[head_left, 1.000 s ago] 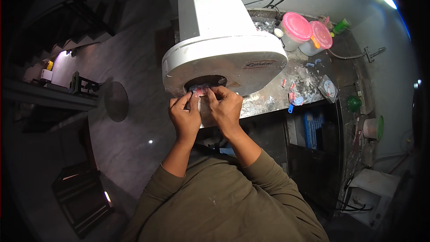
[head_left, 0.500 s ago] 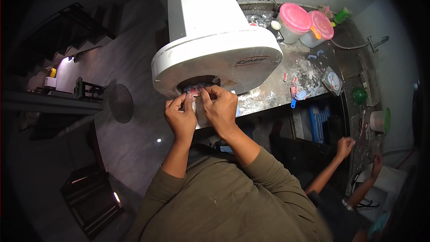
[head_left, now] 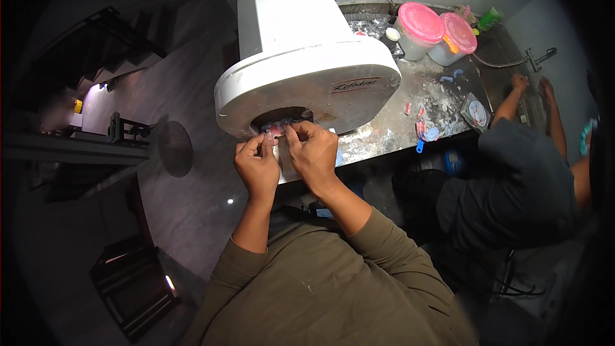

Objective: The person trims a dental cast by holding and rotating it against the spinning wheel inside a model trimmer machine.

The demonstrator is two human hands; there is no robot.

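Observation:
My left hand (head_left: pixel 257 163) and my right hand (head_left: pixel 315 155) meet at the lower front of a white, rounded machine (head_left: pixel 307 80). Between their pinched fingertips is a small pink and bluish piece (head_left: pixel 277 131) that looks like a denture, with both hands closed on it. It sits at the mouth of a dark oval opening (head_left: pixel 264 117) in the machine's underside face. Fingers cover its ends, and its far side is hidden in the shadow. What is inside the opening cannot be made out.
Two tubs with pink lids (head_left: pixel 421 22) and a green bottle (head_left: pixel 491 19) stand on the stained worktop (head_left: pixel 378 140). Red and blue scraps (head_left: pixel 426 131) lie nearer its edge. On the right, a co-worker in a dark shirt (head_left: pixel 525 186) reaches toward a wall tap (head_left: pixel 541 57).
The co-worker at the right has moved forward, with the arms now stretched toward the tap. My hands and the piece stay almost in place; the view shifts slightly.

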